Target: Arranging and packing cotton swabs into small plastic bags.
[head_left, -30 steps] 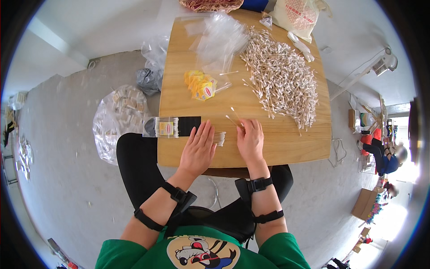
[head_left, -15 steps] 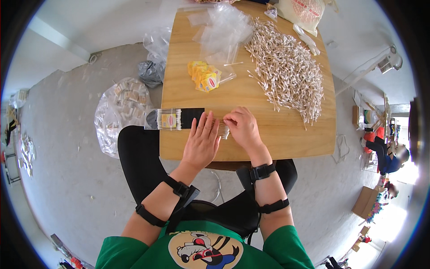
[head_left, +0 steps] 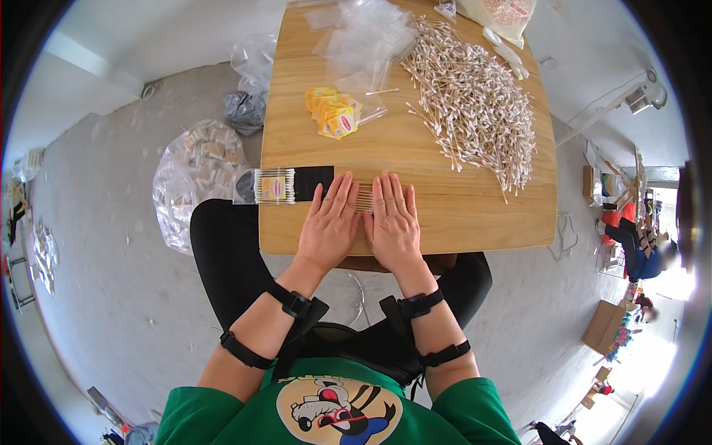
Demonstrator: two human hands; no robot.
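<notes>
My left hand [head_left: 328, 225] lies flat near the table's front edge, fingers stretched forward. Beside it my right hand [head_left: 394, 225] is also flat, its fingers straight and close together. Between the two hands shows a row of cotton swabs [head_left: 364, 199], laid side by side; both hands border it and partly hide it. Left of my left hand, a black strip [head_left: 317, 182] lies on the table. At its left end is a flat row of cotton swabs with a yellow card [head_left: 274, 187] over their middle, seemingly in a clear bag.
A large heap of loose cotton swabs [head_left: 475, 104] covers the table's right side. Yellow cards [head_left: 334, 115] lie left of centre, with clear plastic bags [head_left: 363, 37] behind them. A big clear sack of packs [head_left: 204, 178] stands on the floor at left. A cloth bag [head_left: 504, 18] sits far right.
My right hand has gone from a pinch at the swabs' right side to lying flat with fingers extended. The left hand stays flat beside the row. The whole view has shifted slightly.
</notes>
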